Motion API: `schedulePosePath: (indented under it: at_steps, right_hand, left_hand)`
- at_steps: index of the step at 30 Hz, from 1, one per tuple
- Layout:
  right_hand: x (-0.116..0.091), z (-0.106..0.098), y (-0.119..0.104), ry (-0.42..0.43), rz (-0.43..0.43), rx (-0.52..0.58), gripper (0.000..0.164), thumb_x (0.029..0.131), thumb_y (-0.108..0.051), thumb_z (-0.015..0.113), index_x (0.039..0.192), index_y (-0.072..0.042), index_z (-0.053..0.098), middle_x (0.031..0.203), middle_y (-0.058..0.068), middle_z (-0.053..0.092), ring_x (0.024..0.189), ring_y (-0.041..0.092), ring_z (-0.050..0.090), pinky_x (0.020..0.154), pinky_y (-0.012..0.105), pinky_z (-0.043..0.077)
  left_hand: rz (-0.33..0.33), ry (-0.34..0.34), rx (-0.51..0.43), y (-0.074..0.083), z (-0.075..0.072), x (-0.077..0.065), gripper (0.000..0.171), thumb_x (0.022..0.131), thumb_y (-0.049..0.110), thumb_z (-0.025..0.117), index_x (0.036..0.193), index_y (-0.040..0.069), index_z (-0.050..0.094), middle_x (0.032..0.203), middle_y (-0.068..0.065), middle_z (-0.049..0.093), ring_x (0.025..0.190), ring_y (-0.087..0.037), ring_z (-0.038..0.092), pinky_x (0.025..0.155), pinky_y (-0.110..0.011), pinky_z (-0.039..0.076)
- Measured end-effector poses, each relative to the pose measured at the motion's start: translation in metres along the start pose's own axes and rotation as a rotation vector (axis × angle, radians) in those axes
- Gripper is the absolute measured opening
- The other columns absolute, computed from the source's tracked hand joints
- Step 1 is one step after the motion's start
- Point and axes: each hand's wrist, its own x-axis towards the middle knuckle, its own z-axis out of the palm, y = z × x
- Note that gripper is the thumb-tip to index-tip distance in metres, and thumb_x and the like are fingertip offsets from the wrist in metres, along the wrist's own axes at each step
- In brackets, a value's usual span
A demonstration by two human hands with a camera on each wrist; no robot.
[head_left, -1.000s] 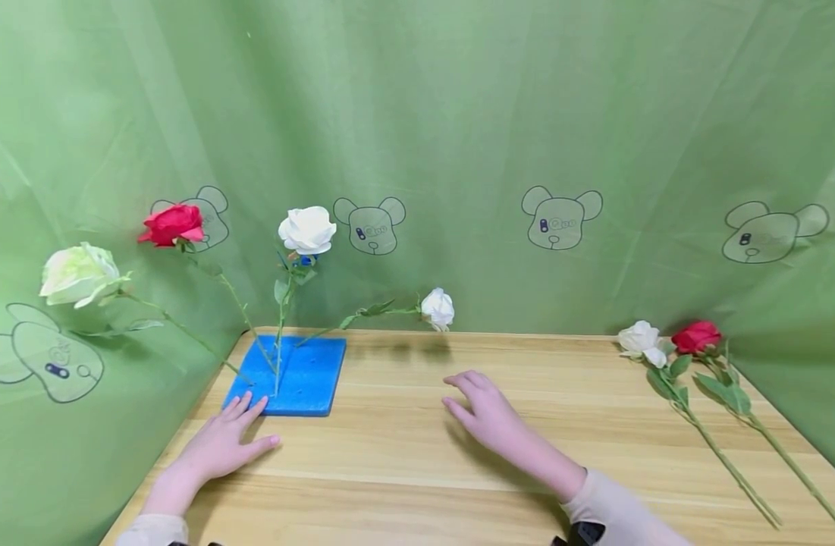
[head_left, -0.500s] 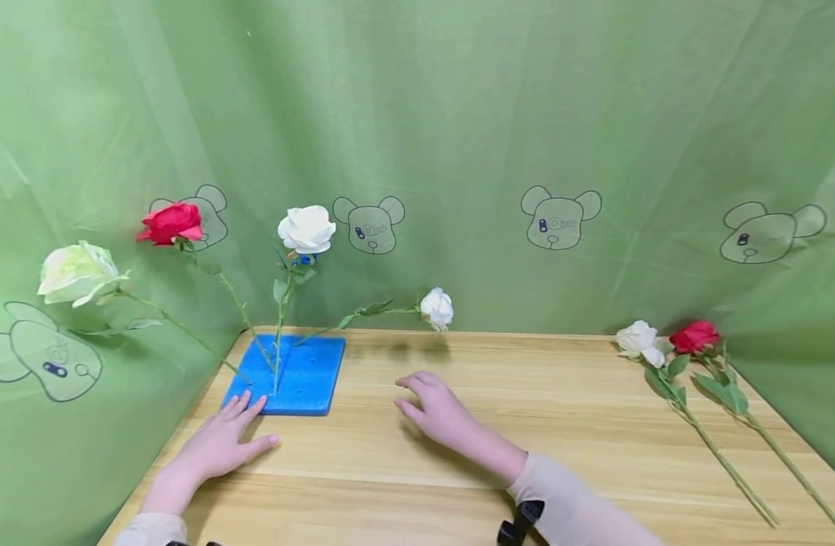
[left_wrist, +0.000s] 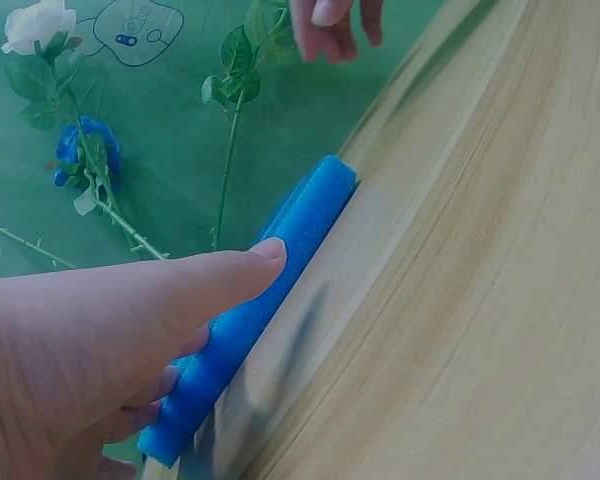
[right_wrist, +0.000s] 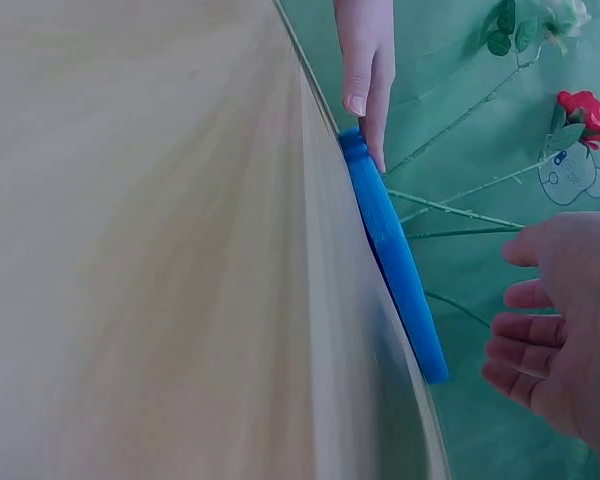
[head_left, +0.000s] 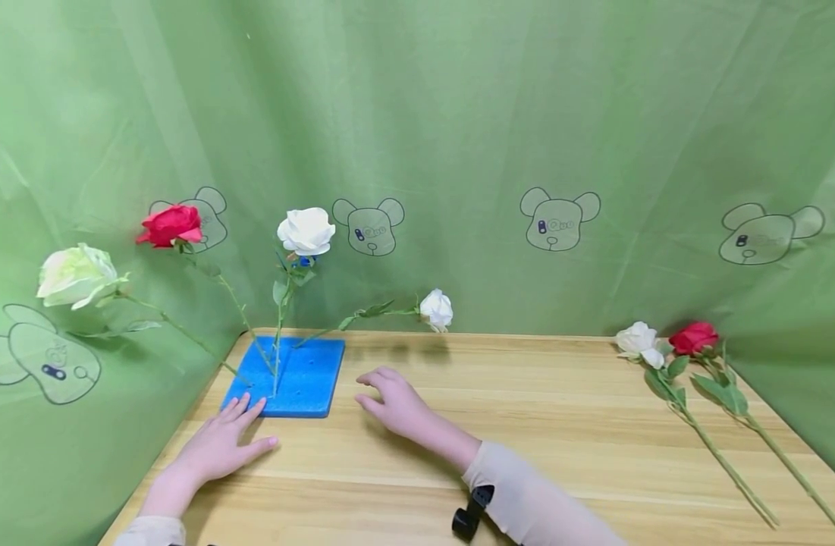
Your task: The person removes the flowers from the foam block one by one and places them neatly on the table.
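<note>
A blue foam board point(head_left: 315, 383) lies at the table's left side, with several artificial roses stuck into it by their stems. They are a pale green rose point(head_left: 79, 277), a red rose point(head_left: 173, 226), a white rose point(head_left: 306, 231), a blue rose point(left_wrist: 88, 155) mostly hidden behind the white one, and a smaller white rose point(head_left: 435, 310) leaning far right. My left hand point(head_left: 219, 446) rests its fingertips on the board's front left corner, fingers spread. Right of the board, my right hand point(head_left: 398, 403) hovers above the table with loosely bent fingers, holding nothing.
Two more roses lie on the right of the wooden table point(head_left: 526, 394): a white rose point(head_left: 640, 343) and a red rose point(head_left: 694, 337), stems pointing toward the front right. A green curtain point(head_left: 458, 114) with bear-head prints encloses the table's back and sides.
My right hand has moved left across the table, closer to the board. The left hand, the board and the roses have stayed in place.
</note>
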Motion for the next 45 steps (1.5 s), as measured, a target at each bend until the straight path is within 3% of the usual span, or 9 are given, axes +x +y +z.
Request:
schedulePosePath:
  at_steps: [10, 15, 19, 25, 31, 39, 45]
  right_hand:
    - [0.027, 0.025, -0.010, -0.025, 0.009, 0.128, 0.034, 0.096, -0.025, 0.062, 0.122, -0.003, 0.065, 0.120, 0.009, 0.067, 0.110, 0.023, 0.064, 0.093, 0.031, 0.056]
    - [0.040, 0.037, -0.013, -0.049, 0.034, 0.281, 0.035, 0.096, -0.025, 0.063, 0.121, -0.002, 0.066, 0.118, 0.011, 0.068, 0.110, 0.023, 0.064, 0.090, 0.026, 0.056]
    - [0.049, 0.046, -0.016, -0.074, 0.074, 0.403, 0.036, 0.095, -0.027, 0.063, 0.122, -0.002, 0.066, 0.115, 0.010, 0.070, 0.107, 0.020, 0.065, 0.090, 0.024, 0.055]
    - [0.061, 0.058, -0.020, -0.104, 0.124, 0.495, 0.037, 0.096, -0.032, 0.062, 0.123, -0.006, 0.066, 0.116, 0.005, 0.071, 0.106, 0.013, 0.065, 0.090, 0.020, 0.053]
    - [0.075, 0.068, -0.025, -0.110, 0.224, 0.612, 0.037, 0.096, -0.032, 0.062, 0.123, -0.008, 0.067, 0.120, 0.004, 0.070, 0.107, 0.013, 0.065, 0.090, 0.024, 0.055]
    - [0.094, 0.079, -0.033, -0.109, 0.368, 0.896, 0.037, 0.095, -0.022, 0.064, 0.124, 0.002, 0.064, 0.114, 0.014, 0.072, 0.103, 0.021, 0.071, 0.089, 0.027, 0.058]
    - [0.103, 0.090, -0.037, -0.084, 0.397, 0.906, 0.032, 0.097, -0.017, 0.061, 0.122, 0.002, 0.066, 0.113, 0.014, 0.073, 0.104, 0.023, 0.071, 0.088, 0.027, 0.058]
  left_hand:
    - [-0.001, 0.004, 0.002, -0.001, 0.001, 0.000, 0.083, 0.089, 0.064, 0.055, 0.148, 0.008, 0.041, 0.155, -0.027, 0.029, 0.143, -0.051, 0.025, 0.110, -0.070, 0.028]
    - [-0.004, 0.000, 0.001, -0.001, 0.001, 0.001, 0.083, 0.088, 0.064, 0.056, 0.148, 0.008, 0.042, 0.155, -0.028, 0.029, 0.143, -0.051, 0.025, 0.109, -0.070, 0.028]
    - [-0.007, -0.003, 0.001, -0.002, 0.002, 0.002, 0.084, 0.089, 0.065, 0.055, 0.148, 0.008, 0.041, 0.156, -0.028, 0.028, 0.143, -0.051, 0.025, 0.110, -0.070, 0.027]
    - [-0.004, 0.006, 0.013, -0.003, 0.002, 0.002, 0.083, 0.089, 0.065, 0.054, 0.148, 0.008, 0.041, 0.155, -0.027, 0.029, 0.142, -0.051, 0.026, 0.109, -0.070, 0.028]
    - [-0.007, -0.008, 0.011, 0.000, -0.001, 0.001, 0.083, 0.089, 0.065, 0.054, 0.148, 0.008, 0.041, 0.155, -0.027, 0.029, 0.142, -0.051, 0.026, 0.109, -0.070, 0.028]
    - [-0.002, 0.004, 0.016, 0.002, -0.004, 0.001, 0.082, 0.089, 0.063, 0.056, 0.147, 0.007, 0.043, 0.155, -0.028, 0.030, 0.142, -0.051, 0.027, 0.109, -0.070, 0.029]
    - [-0.004, -0.002, 0.011, 0.000, -0.003, 0.002, 0.083, 0.089, 0.064, 0.055, 0.147, 0.006, 0.042, 0.155, -0.028, 0.030, 0.143, -0.051, 0.026, 0.109, -0.069, 0.029]
